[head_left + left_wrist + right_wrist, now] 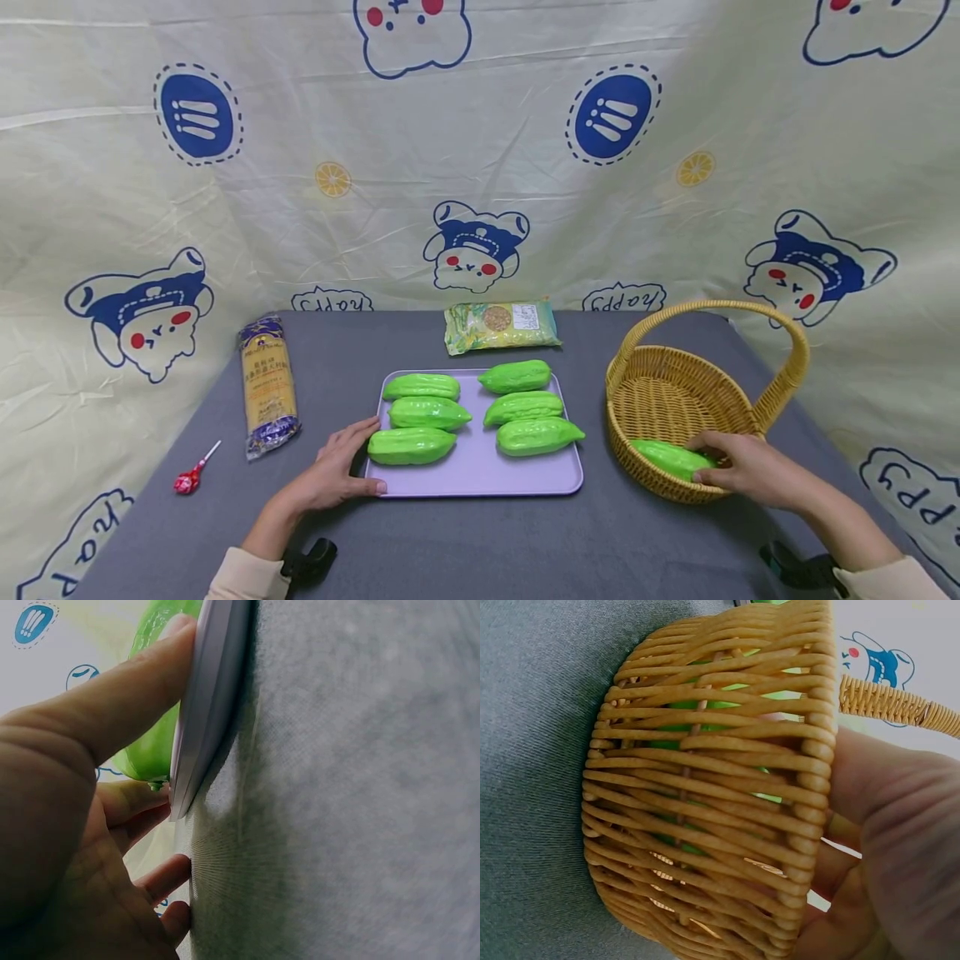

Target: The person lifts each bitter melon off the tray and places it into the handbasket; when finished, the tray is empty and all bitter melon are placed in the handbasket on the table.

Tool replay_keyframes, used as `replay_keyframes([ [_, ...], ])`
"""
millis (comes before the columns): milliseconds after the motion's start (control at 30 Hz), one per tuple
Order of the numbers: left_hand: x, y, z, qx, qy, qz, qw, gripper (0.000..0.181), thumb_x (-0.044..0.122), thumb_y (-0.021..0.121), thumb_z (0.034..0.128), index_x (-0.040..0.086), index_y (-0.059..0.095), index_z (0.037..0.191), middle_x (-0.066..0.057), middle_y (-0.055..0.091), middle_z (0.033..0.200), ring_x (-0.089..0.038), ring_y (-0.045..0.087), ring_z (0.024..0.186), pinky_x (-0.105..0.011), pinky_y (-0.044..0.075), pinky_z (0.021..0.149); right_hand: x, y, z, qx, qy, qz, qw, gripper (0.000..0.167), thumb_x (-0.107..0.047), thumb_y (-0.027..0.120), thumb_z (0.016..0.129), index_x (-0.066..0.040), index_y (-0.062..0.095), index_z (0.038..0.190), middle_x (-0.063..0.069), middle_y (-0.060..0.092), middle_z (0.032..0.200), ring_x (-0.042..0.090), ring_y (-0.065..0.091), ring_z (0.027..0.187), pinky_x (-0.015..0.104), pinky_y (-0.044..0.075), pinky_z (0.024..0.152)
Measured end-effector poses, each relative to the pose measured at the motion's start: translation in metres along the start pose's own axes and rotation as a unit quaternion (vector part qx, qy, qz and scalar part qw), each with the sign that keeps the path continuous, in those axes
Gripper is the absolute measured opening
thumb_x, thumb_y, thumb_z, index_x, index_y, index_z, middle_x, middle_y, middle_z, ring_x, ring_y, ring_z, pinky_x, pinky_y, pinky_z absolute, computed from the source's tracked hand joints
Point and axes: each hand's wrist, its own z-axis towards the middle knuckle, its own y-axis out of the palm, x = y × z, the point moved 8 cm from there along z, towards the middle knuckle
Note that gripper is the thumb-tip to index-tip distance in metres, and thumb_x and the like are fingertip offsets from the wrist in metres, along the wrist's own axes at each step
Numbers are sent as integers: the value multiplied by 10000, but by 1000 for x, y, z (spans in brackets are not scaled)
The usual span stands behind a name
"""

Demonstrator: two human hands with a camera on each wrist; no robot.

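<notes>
In the head view a pale purple tray (480,482) holds two columns of bright green, ridged bitter melons (411,447), three on each side. At the tray's left edge rests my left hand (335,468), its thumb on the rim and its fingers stretched along the side; the left wrist view shows this thumb (142,686) lying straight against the rim. My right hand (757,471) reaches over the near rim of a wicker basket (622,433) and holds another bitter melon (667,457) inside it. The basket's wall hides most of that melon in the right wrist view.
Behind the tray lies a green-yellow packet (501,327). To the left are a long yellow and blue pasta bag (268,385) and a red lollipop (191,477). The basket's tall arched handle (787,379) rises beside my right hand. A printed cloth hangs behind the grey table.
</notes>
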Motion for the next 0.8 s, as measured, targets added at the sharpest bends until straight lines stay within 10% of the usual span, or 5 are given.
replay_keyframes([
  [800, -1, -1, 0, -9, -17, 0, 10000, 925, 413, 766, 744, 50, 312, 1464, -156, 272, 1532, -439, 237, 1345, -682, 185, 1015, 1, -1, 2, -205, -263, -154, 9993, 405, -372, 590, 901, -118, 594, 1216, -30, 645, 1070, -21, 538, 868, 233, 439, 669],
])
